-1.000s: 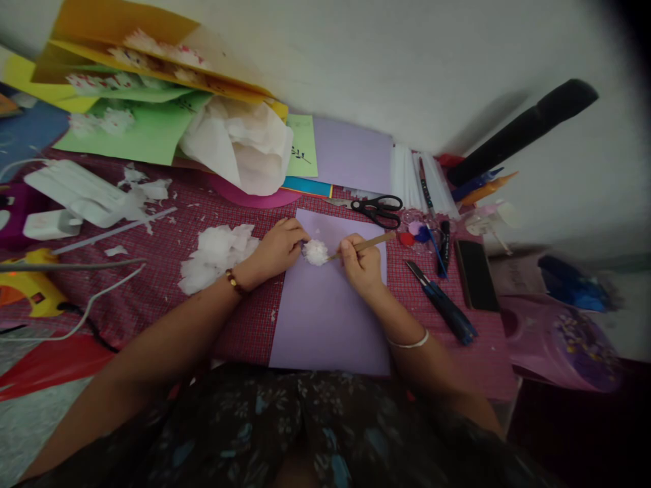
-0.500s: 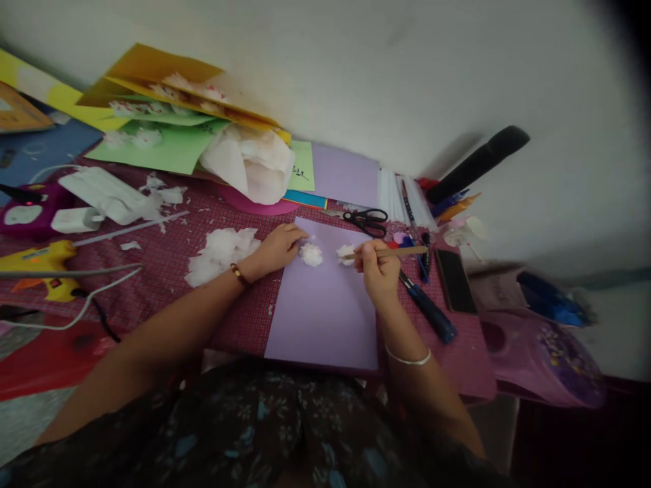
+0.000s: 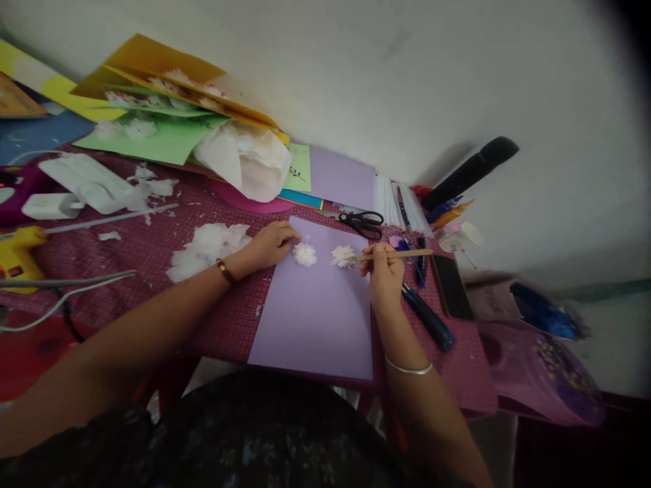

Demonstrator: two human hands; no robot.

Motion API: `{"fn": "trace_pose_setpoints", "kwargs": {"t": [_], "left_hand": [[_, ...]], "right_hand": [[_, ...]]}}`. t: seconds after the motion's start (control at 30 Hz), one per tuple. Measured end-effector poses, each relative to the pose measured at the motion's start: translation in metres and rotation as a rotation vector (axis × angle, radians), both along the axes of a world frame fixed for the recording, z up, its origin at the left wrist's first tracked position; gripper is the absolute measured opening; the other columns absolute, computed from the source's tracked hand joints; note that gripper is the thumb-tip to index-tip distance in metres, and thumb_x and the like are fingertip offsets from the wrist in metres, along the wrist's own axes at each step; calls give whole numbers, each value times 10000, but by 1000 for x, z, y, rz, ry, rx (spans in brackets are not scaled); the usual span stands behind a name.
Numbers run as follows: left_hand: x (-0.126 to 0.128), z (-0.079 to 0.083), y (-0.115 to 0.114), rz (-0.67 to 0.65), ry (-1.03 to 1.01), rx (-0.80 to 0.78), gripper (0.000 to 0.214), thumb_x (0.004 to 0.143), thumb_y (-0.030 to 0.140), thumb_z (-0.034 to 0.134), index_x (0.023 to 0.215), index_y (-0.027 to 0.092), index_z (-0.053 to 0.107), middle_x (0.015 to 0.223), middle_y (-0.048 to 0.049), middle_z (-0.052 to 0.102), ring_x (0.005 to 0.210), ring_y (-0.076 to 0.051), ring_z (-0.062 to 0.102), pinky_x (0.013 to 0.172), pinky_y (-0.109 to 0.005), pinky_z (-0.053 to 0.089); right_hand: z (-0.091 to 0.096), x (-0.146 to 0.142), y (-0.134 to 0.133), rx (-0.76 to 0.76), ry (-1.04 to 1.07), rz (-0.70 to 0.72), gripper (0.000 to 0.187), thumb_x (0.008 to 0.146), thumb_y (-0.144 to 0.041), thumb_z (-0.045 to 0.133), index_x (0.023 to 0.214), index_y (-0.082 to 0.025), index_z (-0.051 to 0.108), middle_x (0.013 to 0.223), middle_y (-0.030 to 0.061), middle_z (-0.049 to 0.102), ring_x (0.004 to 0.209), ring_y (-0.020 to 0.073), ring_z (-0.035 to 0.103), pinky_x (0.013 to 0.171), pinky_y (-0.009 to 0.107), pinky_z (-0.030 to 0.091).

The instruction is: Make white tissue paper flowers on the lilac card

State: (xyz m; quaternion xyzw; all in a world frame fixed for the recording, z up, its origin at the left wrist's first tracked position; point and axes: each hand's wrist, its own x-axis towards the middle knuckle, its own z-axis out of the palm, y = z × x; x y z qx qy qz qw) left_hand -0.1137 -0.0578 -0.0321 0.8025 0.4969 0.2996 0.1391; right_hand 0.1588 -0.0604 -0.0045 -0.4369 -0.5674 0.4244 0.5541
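A lilac paper sheet lies on the red checked tablecloth in front of me. Two small white tissue tufts sit near its top edge: one at the fingertips of my left hand, the other at the tip of a thin wooden stick. My left hand is curled, its fingers pressing beside the first tuft. My right hand is closed round the stick, which points left at the second tuft.
A heap of white tissue lies left of my left hand. Black scissors, pens, a dark phone and white sticks lie to the right. Coloured paper sheets, crumpled tissue and a yellow glue gun sit at the left.
My right hand has moved right with the stick, from the first tuft to a second tuft that now shows beside it. The camera view has shifted; my left hand stays by the first tuft.
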Motion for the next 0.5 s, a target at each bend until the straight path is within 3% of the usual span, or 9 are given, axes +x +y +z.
{"fn": "trace_pose_setpoints", "kwargs": {"t": [0.17, 0.37, 0.43, 0.5], "left_hand": [[4, -3, -3, 22, 9, 16, 299, 770, 104, 464, 897, 180, 724, 940, -83, 686, 918, -229, 607, 909, -436, 487], [6, 6, -17, 50, -6, -73, 310, 831, 130, 454, 1036, 189, 679, 983, -72, 690, 935, -225, 612, 866, -410, 494], [6, 9, -21, 75, -12, -89, 305, 847, 151, 461, 1077, 199, 655, 969, -72, 682, 915, -227, 611, 840, -404, 499], [5, 11, -24, 84, -27, -118, 287, 860, 172, 471, 1088, 221, 638, 933, -57, 675, 889, -225, 611, 820, -398, 502]], "right_hand": [[0, 11, 9, 44, -25, -155, 345, 921, -525, 534, 776, -212, 562, 519, -39, 530, 422, 104, 486, 402, 221, 381], [0, 17, 7, 25, -115, -260, 309, 962, -471, 498, 789, -228, 575, 530, -35, 543, 433, 121, 500, 425, 248, 407], [2, 14, -1, 33, -153, -233, 299, 972, -458, 487, 801, -236, 591, 547, -25, 562, 454, 131, 524, 439, 260, 423], [4, 9, -9, 40, -209, -113, 285, 973, -434, 495, 800, -237, 605, 589, -9, 600, 496, 139, 560, 463, 267, 441]]}}
